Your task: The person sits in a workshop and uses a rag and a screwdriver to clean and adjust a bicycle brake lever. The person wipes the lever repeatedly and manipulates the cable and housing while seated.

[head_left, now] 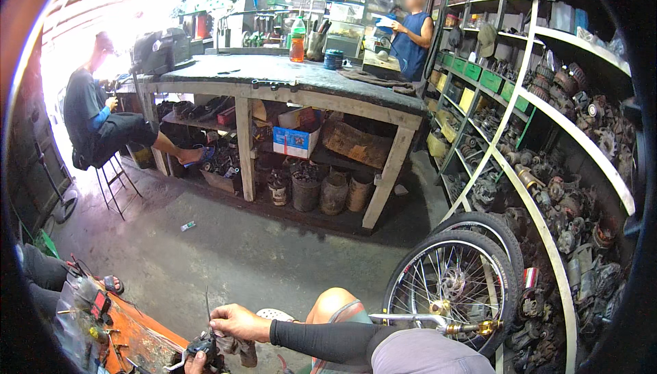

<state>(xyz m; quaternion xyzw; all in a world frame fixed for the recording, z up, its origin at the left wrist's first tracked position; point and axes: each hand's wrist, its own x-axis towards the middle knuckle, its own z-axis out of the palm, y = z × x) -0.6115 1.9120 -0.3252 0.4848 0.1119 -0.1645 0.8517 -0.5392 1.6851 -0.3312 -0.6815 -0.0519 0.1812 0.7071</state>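
My right hand [239, 322], in a long black sleeve, reaches in from the lower right with its fingers pinched. They grip a thin dark rod-like piece [207, 300] that points upward. Below it, my left hand [196, 362] shows mostly as a thumb at the lower edge, pressed against a dark mechanical part [200, 344]. The rod's lower end meets that part, but the exact contact is hidden. A crumpled brownish rag [246, 352] hangs under my right hand; what holds it I cannot make out.
An orange board [140, 326] with scattered tools lies at the lower left, beside another person's legs. Bicycle wheels [445, 278] stand at my right, before shelves crammed with parts [568, 223]. Across the floor is a workbench [274, 76]. Two people [89, 100] are farther back.
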